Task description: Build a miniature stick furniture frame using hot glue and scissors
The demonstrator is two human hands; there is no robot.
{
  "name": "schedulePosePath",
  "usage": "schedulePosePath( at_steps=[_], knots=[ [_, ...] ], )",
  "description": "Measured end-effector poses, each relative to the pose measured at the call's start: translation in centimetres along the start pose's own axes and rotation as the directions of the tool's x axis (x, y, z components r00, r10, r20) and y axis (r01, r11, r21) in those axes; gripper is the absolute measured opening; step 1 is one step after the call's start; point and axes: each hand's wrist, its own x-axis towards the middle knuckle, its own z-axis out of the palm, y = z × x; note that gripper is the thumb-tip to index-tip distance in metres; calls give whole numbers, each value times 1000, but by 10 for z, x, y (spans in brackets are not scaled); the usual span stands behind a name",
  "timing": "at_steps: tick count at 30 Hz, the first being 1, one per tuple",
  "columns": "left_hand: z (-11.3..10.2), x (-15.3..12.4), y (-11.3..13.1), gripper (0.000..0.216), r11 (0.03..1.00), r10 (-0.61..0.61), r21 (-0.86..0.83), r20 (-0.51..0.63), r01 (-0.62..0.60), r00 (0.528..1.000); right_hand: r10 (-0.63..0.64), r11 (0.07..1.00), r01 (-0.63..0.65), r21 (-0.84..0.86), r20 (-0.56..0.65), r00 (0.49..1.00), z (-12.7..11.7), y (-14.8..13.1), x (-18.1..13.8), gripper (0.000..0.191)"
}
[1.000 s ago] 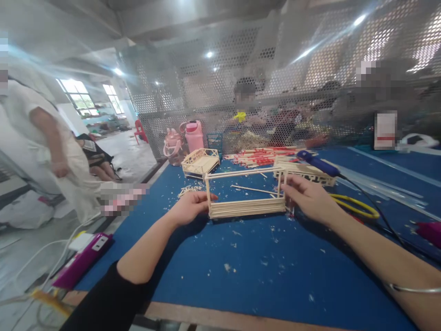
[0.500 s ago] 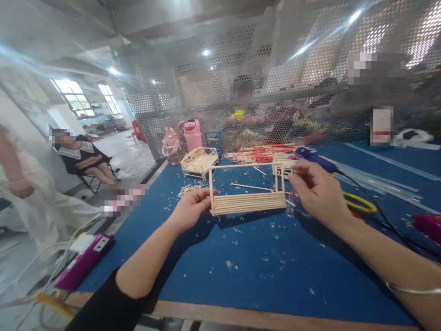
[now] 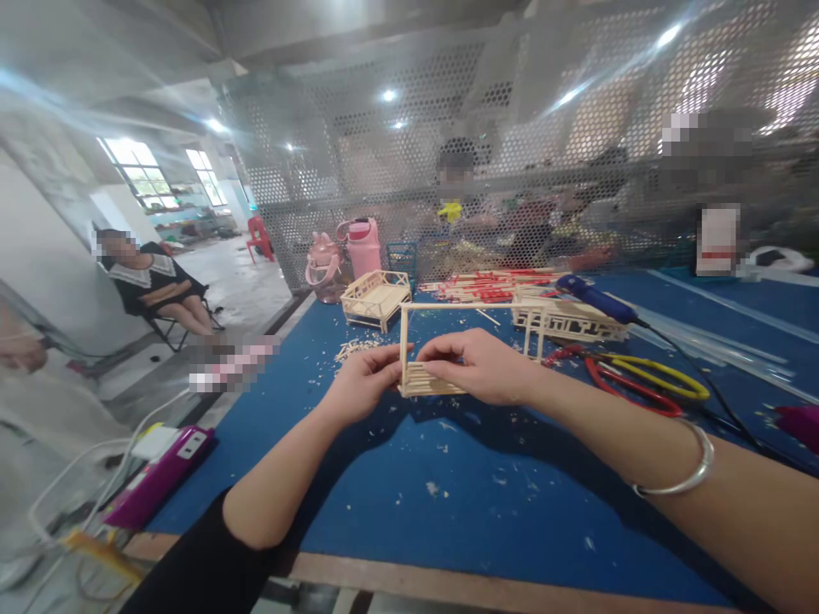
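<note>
My left hand point(image 3: 363, 385) pinches the lower left corner of a frame built of thin pale wooden sticks point(image 3: 422, 388). The frame is held up just over the blue table, with a band of stacked sticks along its bottom and a long bar across its top. My right hand point(image 3: 483, 367) reaches across the frame's front, its thumb on the stacked sticks near the left post and its fingers curled at their upper edge. It hides much of the stick band. Short stick offcuts point(image 3: 358, 348) lie beyond my left hand.
Behind the frame stand a small stick-built bed point(image 3: 377, 298), another stick model point(image 3: 569, 322) and a pile of red and pale sticks point(image 3: 486, 283). A blue glue gun point(image 3: 592, 298) and yellow-handled pliers point(image 3: 671, 375) lie right. A purple power strip point(image 3: 159, 477) is at left.
My right hand has moved left from the frame's right end to the stacked sticks near its left post. My left hand keeps its hold on the corner.
</note>
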Motion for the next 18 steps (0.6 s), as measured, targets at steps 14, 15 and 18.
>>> schedulePosePath(
  at_steps=[14,15,18],
  knots=[
    [1,3,-3,38,997,-8,-73,-43,5,999,-57,996,48,-76,-110,992,4,6,-4,26],
    [1,3,-4,38,997,-12,-79,-53,8,999,-102,989,83,-119,-164,981,2,6,-9,27],
    [0,5,-8,38,995,-29,-96,-98,19,995,-251,955,156,-251,-412,876,-8,12,-31,21]
  ],
)
